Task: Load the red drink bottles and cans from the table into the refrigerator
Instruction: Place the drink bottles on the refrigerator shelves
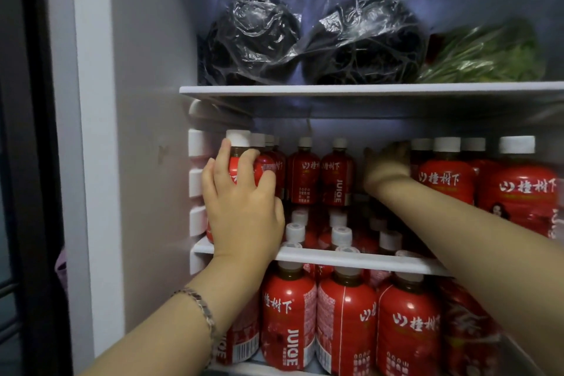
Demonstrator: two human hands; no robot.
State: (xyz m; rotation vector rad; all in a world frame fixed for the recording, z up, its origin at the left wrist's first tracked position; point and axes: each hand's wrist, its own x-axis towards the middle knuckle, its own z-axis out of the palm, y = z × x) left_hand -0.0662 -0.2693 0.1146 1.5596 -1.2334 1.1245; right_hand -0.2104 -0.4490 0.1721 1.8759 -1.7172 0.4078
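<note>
The refrigerator stands open in front of me. My left hand (244, 207) grips a red drink bottle with a white cap (238, 143) at the front left of the middle shelf (351, 258). My right hand (387, 168) reaches deep into the same shelf and sits against a group of red bottles (445, 183) on the right. Its fingers point away from me, so what they hold is hidden. More red bottles (305, 174) stand at the back of this shelf. The shelf below carries a row of larger-looking red bottles (348, 323).
The upper shelf (335, 89) carries two dark bundles in clear plastic bags (253, 40) and bagged green vegetables (488, 55). The fridge's left inner wall (146, 162) with white shelf supports (197, 183) lies close beside my left hand. A dark door frame (30, 162) runs down the far left.
</note>
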